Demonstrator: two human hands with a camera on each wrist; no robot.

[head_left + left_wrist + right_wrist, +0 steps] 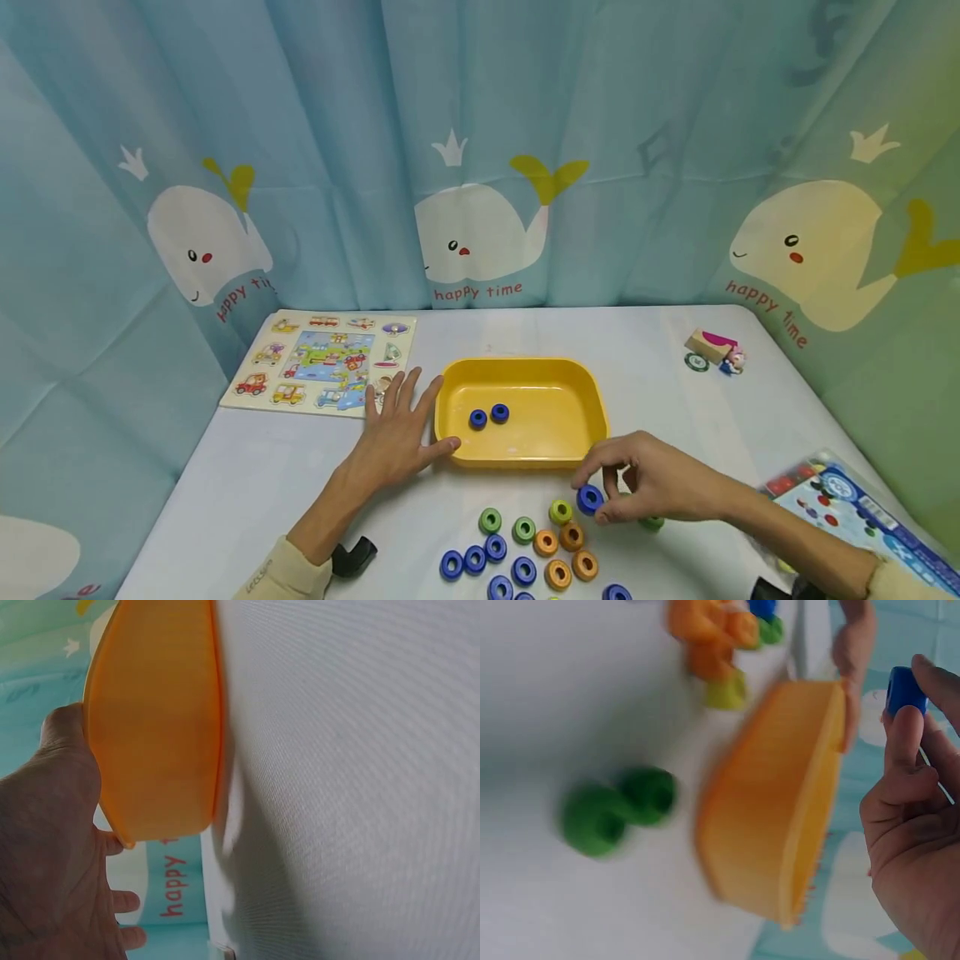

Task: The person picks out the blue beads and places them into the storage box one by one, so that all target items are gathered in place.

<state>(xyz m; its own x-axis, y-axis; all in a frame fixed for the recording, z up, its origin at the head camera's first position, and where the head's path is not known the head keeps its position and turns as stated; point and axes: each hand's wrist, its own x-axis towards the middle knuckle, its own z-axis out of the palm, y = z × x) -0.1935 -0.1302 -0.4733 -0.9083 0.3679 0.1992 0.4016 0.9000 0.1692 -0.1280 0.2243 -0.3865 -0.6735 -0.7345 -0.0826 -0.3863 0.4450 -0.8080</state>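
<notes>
A yellow tray [525,450] stands mid-table with two blue rings [477,419] inside, near its left end. My left hand [397,437] rests at the tray's left side, fingers spread and straight, the thumb on the rim; the left wrist view shows the hand against the tray's wall [157,727]. My right hand [652,479] pinches another blue ring [590,500] between thumb and fingers, just in front of the tray's right corner. In the right wrist view this blue ring [906,691] is held clear of the table.
Loose blue [474,560], orange [558,575] and green rings [490,521] lie in front of the tray. A picture puzzle board [258,354] sits at the back left. Small toys [712,346] lie at the back right, a packaged set [855,517] at the right edge.
</notes>
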